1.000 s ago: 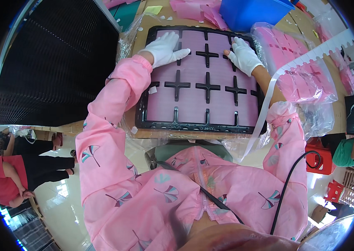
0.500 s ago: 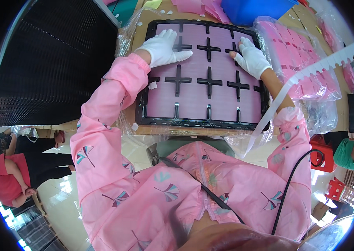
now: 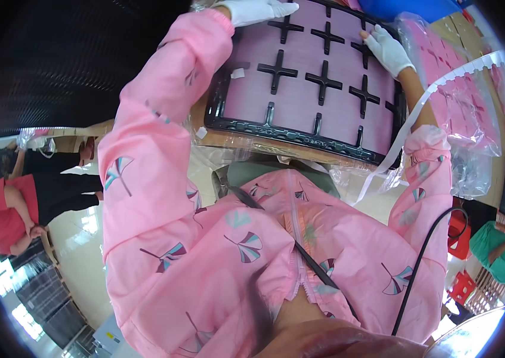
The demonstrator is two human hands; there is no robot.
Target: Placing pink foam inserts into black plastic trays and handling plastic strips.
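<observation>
A black plastic tray [image 3: 288,138] with raised cross-shaped dividers stands slightly turned on the table. Lilac-pink sheet material [image 3: 249,98] shows between the crosses. My left hand [image 3: 258,11], in a white glove with bare fingertips hard to make out, lies at the tray's far left with its fingers stretched out; the upper picture edge cuts part of it off. Over the far right rim rests my right hand [image 3: 388,52], gloved in white with the thumb tip bare, fingers extended. Neither hand grasps anything visible. A small white scrap [image 3: 238,73] lies on the tray's left side.
Tall black ribbed stack [image 3: 73,71] on the left. Plastic-wrapped pink sheets [image 3: 443,77] lie right of the tray, with a blue bin [image 3: 410,9] behind. A white notched strip [image 3: 419,113] arches past my right forearm. Other people stand at far left and right.
The view has shifted, so the tray sits higher and appears tilted. My left hand has moved toward the tray's far edge; my right hand stays by the right rim.
</observation>
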